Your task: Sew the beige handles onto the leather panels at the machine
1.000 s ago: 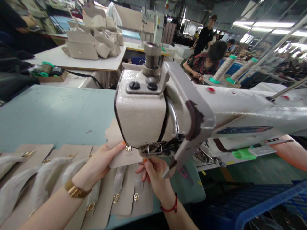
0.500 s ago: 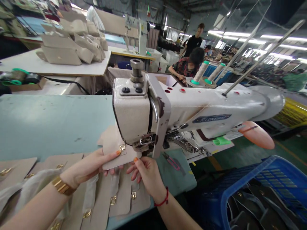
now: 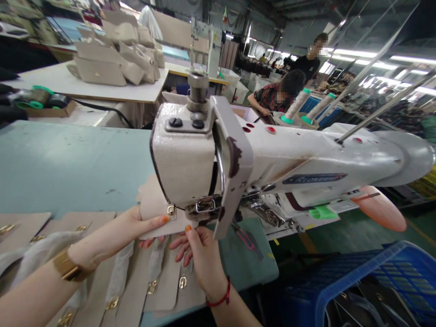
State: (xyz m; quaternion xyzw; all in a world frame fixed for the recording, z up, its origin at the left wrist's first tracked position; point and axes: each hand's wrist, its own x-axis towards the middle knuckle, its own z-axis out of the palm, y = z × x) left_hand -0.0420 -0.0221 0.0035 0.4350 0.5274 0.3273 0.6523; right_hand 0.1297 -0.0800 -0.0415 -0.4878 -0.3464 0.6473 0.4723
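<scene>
A beige leather-like panel (image 3: 153,200) with a small gold buckle-shaped fitting (image 3: 171,210) lies under the head of a white sewing machine (image 3: 185,159). My left hand (image 3: 136,225) grips the panel's near left edge, thumb on top beside the fitting and fingers beneath. At the panel's front edge, close to the needle area, my right hand (image 3: 197,247) pinches the edge with thumb on top, its other fingers partly spread below. The machine head hides the panel's far part and the needle.
Several beige panels with gold fittings (image 3: 152,286) overlap along the table's near side. Pink-handled thread snips (image 3: 245,238) lie right of the machine. A blue plastic basket (image 3: 316,284) holding dark pieces stands at lower right. Two people work beyond the thread cones (image 3: 295,106).
The camera view has shifted, so the machine appears larger and closer. Both hands keep their hold on the panel, with little visible movement against the machine.
</scene>
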